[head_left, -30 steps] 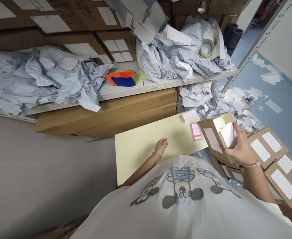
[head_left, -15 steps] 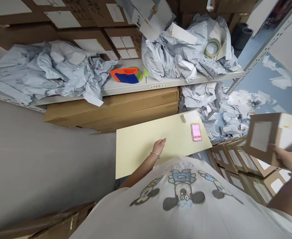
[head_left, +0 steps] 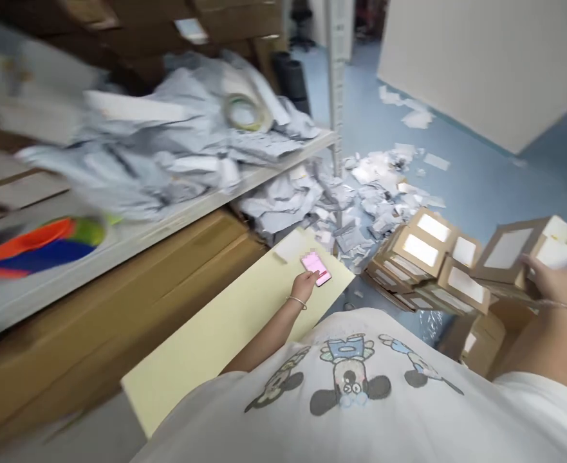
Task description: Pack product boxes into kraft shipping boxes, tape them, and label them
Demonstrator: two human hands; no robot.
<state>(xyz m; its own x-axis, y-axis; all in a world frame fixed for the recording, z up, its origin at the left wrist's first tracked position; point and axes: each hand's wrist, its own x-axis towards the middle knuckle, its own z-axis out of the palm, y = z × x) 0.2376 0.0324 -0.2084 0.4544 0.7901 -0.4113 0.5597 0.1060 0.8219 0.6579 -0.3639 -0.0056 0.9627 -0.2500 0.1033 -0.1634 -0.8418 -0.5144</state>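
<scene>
The right hand (head_left: 556, 281) held one kraft carton (head_left: 508, 247) to the right of the torso, just beside a pile of similar cartons. Its fingers (head_left: 529, 262) were clamped on the carton's lower edge, and a white card (head_left: 556, 254) showed at the carton's open end. The left hand (head_left: 305, 286) rested over a pale yellow board (head_left: 230, 321), with its fingers together. Its fingertips (head_left: 309, 276) were at the edge of one pink rectangular item (head_left: 316, 268), which was too blurred to identify; a grip on it could not be determined.

The pile (head_left: 423, 263) held at least six cartons, most with white labels; the exact count could not be determined. Each wrist bore one bracelet. Brown cartons (head_left: 119, 302) stood below one white metal shelf (head_left: 167, 222), alongside the board. The shelf carried crumpled pale grey-blue mailers (head_left: 158, 148), one roll of tape (head_left: 243, 112), and one orange and blue item (head_left: 32, 249). More mailers and white scraps (head_left: 360, 206) lay on the blue floor (head_left: 457, 180).
</scene>
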